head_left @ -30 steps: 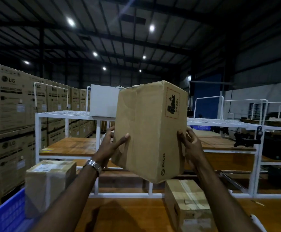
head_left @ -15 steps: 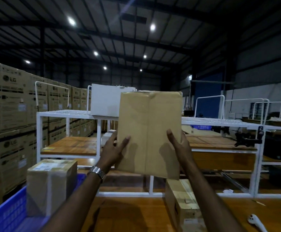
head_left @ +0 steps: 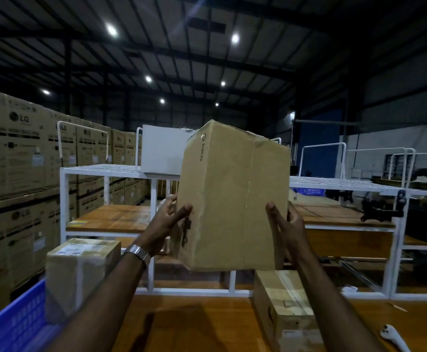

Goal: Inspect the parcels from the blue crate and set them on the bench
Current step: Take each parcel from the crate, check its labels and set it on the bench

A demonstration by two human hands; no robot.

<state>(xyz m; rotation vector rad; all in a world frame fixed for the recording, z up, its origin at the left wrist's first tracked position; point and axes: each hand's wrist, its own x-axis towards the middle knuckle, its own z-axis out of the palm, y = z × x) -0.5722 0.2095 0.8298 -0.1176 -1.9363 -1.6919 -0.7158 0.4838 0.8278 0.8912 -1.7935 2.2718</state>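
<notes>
Both hands up, holding one brown parcel in the air above the desk, tilted, top leaning to 1 o'clock. Left hand grips its lower left edge, thumb on the near face, fingers wrapped behind. Right hand clamps the lower right edge the same way. Second parcel lies on the desk at 5 o'clock, directly under the held one. Taped parcel with a label stands in the blue crate at 8 o'clock. White rack behind at 12.
</notes>
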